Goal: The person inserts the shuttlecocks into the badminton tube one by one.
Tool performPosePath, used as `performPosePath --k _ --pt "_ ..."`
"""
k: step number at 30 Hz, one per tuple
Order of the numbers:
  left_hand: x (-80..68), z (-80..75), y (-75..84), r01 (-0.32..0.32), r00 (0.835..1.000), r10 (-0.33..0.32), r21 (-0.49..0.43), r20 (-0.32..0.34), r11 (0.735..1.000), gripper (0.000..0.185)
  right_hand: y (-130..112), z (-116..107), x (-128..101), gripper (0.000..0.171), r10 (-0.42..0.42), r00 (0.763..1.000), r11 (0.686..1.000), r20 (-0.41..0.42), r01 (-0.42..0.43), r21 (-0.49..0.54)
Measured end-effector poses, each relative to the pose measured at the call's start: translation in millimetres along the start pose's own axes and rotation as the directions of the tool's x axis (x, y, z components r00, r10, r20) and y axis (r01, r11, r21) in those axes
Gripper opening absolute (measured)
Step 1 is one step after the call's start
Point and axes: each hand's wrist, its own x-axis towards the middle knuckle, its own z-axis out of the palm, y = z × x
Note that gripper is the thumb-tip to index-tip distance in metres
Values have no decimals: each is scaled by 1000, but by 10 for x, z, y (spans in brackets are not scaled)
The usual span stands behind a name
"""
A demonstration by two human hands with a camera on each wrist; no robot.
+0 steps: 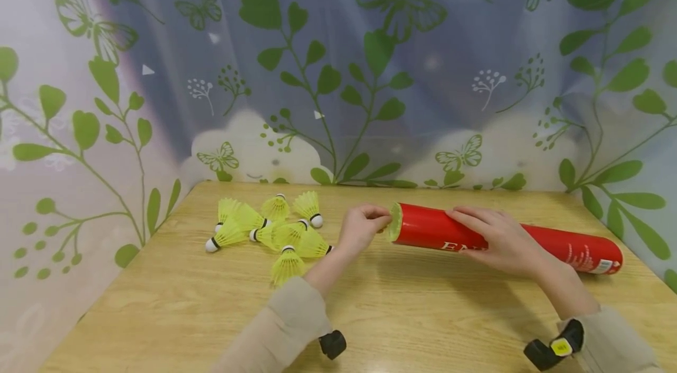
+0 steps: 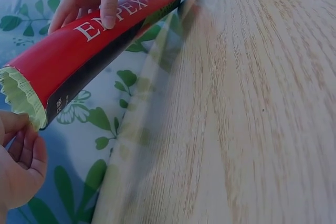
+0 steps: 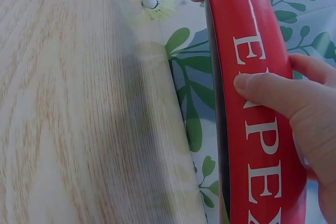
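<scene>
A red tube [image 1: 555, 247] printed with white letters lies on its side on the wooden table [image 1: 423, 314]. My right hand [image 1: 502, 238] grips it from above near its middle, thumb on the lettering [image 3: 252, 103]. A yellow shuttlecock [image 1: 394, 222] sits in the tube's open left end, its skirt edge showing [image 2: 18, 95]. My left hand [image 1: 362, 227] is at that end with curled fingers, pinching the skirt rim. The tube's mouth [image 2: 26, 103] is held slightly off the table.
Several loose yellow shuttlecocks [image 1: 275, 229] with white and black corks lie in a heap left of my left hand, also seen in the right wrist view [image 3: 152, 1]. A curtain with green leaves [image 1: 338, 67] hangs behind and to both sides of the table.
</scene>
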Motion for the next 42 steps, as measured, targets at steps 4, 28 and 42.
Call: performPosePath --k 4,28,42 --pt "-5 26 3 22 1000 -21 8 -23 1000 12 -8 3 -2 87 7 1000 1000 -4 -7 -6" --pt "-38 214 54 4 971 -5 -5 -240 1000 8 12 -7 20 69 11 999 1000 -30 -10 11" --pt "-36 161 12 54 990 -57 -26 -126 998 14 0 4 5 85 18 1000 1000 -19 -19 -7"
